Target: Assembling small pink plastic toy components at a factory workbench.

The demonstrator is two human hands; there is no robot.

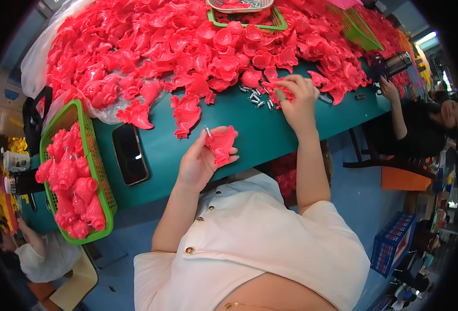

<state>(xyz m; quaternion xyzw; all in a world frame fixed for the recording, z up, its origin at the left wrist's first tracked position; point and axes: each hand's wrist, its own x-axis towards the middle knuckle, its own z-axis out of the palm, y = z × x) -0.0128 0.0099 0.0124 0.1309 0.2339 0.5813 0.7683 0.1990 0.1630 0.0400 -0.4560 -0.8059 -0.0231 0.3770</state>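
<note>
Pink part (221,145) half-hidden in left hand (200,160)

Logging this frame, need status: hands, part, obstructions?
Left hand holds pink plastic shell. Right hand picks at the small metal pieces, gripping another pink part. Phone to the left, clear of both.

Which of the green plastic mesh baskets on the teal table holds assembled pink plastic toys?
The green plastic mesh basket at the table's near left edge, beside the black phone. It holds assembled pink plastic toys; the far baskets do not visibly.
</note>
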